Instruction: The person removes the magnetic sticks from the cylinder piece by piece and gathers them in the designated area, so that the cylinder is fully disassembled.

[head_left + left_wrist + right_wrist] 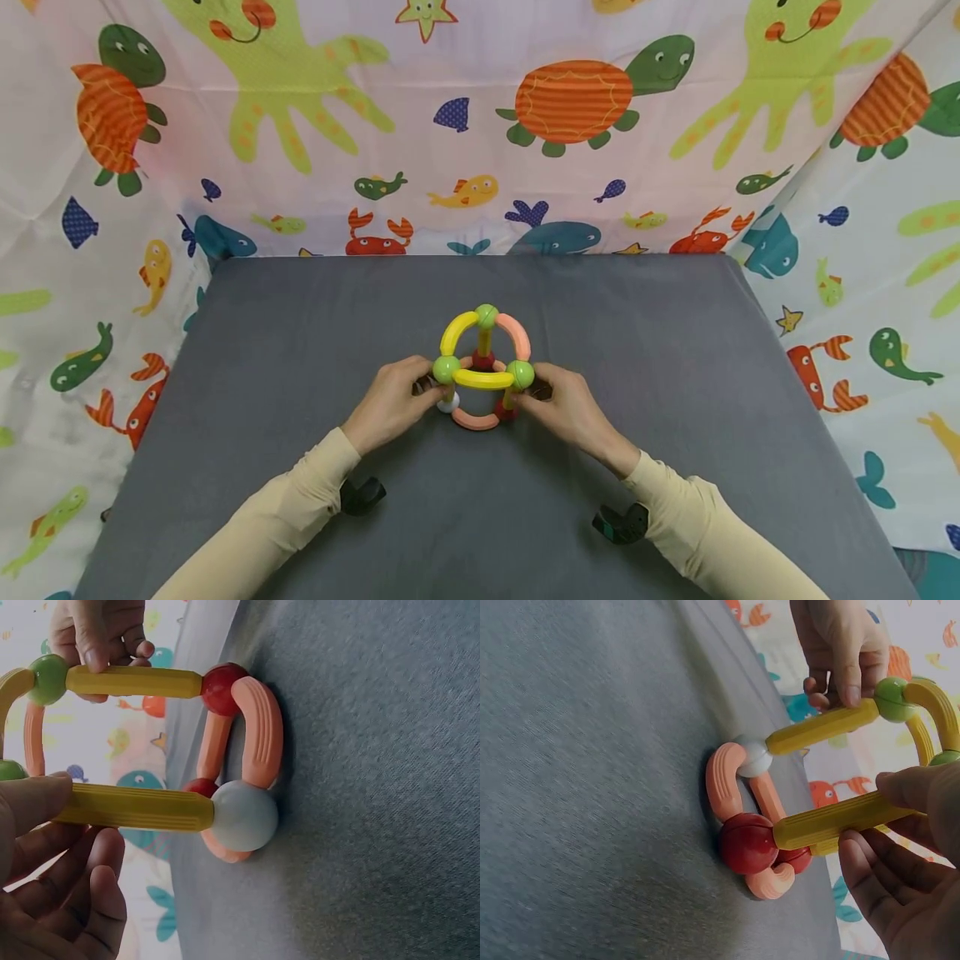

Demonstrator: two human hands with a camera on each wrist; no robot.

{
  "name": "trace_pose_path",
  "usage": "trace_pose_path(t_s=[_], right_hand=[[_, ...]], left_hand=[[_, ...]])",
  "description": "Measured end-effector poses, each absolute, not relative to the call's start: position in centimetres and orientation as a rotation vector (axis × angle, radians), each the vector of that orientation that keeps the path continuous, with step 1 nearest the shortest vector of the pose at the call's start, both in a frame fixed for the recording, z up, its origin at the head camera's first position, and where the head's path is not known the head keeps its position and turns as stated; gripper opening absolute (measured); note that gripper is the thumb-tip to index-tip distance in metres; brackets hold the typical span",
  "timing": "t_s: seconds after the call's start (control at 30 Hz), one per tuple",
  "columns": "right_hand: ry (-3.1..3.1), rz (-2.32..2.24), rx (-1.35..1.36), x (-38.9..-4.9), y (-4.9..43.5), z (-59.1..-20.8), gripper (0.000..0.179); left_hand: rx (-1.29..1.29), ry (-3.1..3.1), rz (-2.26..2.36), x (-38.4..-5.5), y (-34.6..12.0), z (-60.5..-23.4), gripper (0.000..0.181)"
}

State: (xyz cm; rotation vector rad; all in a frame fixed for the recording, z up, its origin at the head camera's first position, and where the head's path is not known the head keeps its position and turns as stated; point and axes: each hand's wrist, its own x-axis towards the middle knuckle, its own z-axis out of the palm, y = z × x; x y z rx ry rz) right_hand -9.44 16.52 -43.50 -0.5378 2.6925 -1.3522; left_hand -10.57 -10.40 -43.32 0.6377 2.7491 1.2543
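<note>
A toy frame of rods and balls (pixel 483 380) stands on the grey table between both hands. Its upper ring joins green balls (pixel 446 369) with two yellow curved rods and one salmon one (pixel 514 335). Below, salmon curved rods (pixel 724 784) link a white ball (pixel 245 815) and two red balls (pixel 748 844), resting on the cloth. Straight yellow rods connect the rings. With thumb and fingers, the left hand (pixel 392 402) pinches the upright rod (pixel 139 806) above the white ball. On the opposite side, the right hand (pixel 566 407) pinches the upright rod (pixel 832 820) above a red ball.
Grey cloth (pixel 300 333) covers the tabletop. A white curtain printed with sea animals (pixel 480 125) hangs behind it and along both sides. Dark wrist-worn devices (pixel 362 497) show below each sleeve cuff.
</note>
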Motion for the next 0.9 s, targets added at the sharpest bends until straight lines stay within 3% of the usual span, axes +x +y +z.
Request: trace_pose_path(t_s=[0.17, 0.37, 0.6, 0.9], right_hand=[[2.678, -1.365, -0.55, -9.1, 16.6, -43.4, 0.022], [2.681, -1.259, -0.505, -10.0, 17.7, -42.3, 0.039], [2.68, -1.379, -0.323, -13.2, 17.9, -39.0, 0.027], [2.729, -1.273, -0.396, -15.4, 14.4, -37.4, 0.031]], left_hand=[[0.674, 2.745, 1.239, -10.2, -10.6, -43.0, 0.01], [0.681, 2.77, 1.105, -11.2, -11.8, -40.9, 0.03], [0.586, 2.82, 1.118, -14.3, -9.8, -36.8, 0.032], [0.683, 2.785, 0.951, -16.3, -5.8, -36.3, 0.039]])
